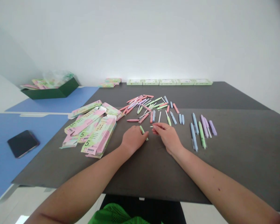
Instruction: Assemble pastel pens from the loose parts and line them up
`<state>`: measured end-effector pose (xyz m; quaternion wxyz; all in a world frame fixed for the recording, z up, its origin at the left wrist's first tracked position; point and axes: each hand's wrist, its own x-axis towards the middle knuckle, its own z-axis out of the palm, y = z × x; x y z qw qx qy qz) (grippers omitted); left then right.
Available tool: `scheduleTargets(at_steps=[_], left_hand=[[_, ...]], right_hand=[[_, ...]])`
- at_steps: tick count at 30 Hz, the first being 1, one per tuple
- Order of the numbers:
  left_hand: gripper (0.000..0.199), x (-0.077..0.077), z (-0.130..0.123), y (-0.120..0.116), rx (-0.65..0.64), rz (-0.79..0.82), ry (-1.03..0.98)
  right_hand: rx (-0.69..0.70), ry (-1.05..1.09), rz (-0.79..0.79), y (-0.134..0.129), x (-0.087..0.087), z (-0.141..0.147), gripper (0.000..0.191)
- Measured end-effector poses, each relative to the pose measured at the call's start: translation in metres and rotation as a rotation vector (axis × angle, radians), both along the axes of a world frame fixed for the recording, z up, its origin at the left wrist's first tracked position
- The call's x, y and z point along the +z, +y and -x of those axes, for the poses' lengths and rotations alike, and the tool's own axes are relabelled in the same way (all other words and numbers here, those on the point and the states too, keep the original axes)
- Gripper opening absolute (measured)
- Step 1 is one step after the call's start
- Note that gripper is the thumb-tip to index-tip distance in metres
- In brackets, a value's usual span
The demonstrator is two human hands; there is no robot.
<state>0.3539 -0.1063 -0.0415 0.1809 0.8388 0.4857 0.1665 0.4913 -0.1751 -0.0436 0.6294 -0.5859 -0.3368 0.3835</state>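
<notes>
Green pen [143, 131] lies against left hand [133, 139].

Pen boxes [99, 137] left of left hand [134, 139]; loose pens [142, 109] ahead; gap from right hand [168, 137] to pen row [194, 133].

Tabletop: dark grey [238, 155]
Left side: flattened pen boxes [99, 137]
Middle: scattered pastel pen parts [142, 107]
Right side: blue, purple and green pens [202, 134]
Far edge: row of green boxes [167, 82]
</notes>
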Motion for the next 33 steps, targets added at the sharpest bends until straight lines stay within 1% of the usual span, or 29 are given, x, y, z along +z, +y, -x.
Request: scheduleTargets(at_steps=[3,5,7,11,13,15,17,20,23,25,28,30,33], left_hand=[[0.023,0.003,0.001,0.001,-0.030,0.020,0.091],[0.022,0.007,0.004,0.002,-0.054,0.083,0.048],[0.024,0.012,0.006,0.002,-0.079,0.222,-0.113],[0.027,0.018,0.005,-0.007,-0.135,0.678,-0.598],[0.026,0.019,0.003,-0.013,-0.155,0.852,-0.750],[0.026,0.019,0.002,-0.018,-0.165,0.944,-0.855],[0.027,0.017,0.001,-0.020,-0.164,0.987,-0.967],[0.028,0.015,0.000,-0.020,-0.139,1.010,-1.081],[0.028,0.013,-0.001,-0.021,-0.110,0.993,-1.050],[0.028,0.011,-0.002,-0.021,-0.085,0.942,-0.970],[0.030,0.009,-0.004,-0.022,-0.072,0.788,-0.774],[0.032,0.009,-0.005,-0.023,-0.091,0.665,-0.645],[0.029,0.011,-0.008,-0.025,-0.143,0.539,-0.560]], right_hand=[[-0.029,0.001,-0.018,0.000,0.003,-0.001,0.024],[-0.046,0.036,-0.017,0.000,0.004,-0.002,0.024],[-0.055,0.109,-0.002,0.001,0.003,-0.005,0.024],[-0.049,0.335,-0.014,0.003,0.003,-0.011,0.023],[-0.038,0.447,-0.042,0.003,0.004,-0.014,0.022],[-0.029,0.522,-0.062,0.003,0.007,-0.015,0.020],[-0.018,0.565,-0.071,0.002,0.009,-0.014,0.020],[0.032,0.625,-0.057,0.001,0.010,-0.010,0.018],[0.073,0.675,-0.041,0.000,0.009,-0.005,0.018],[0.073,0.681,-0.050,-0.001,0.010,-0.004,0.017],[0.098,0.663,-0.081,-0.003,0.011,-0.001,0.016],[0.165,0.650,-0.096,-0.004,0.012,0.003,0.016],[0.259,0.614,-0.134,-0.006,0.012,0.011,0.017]])
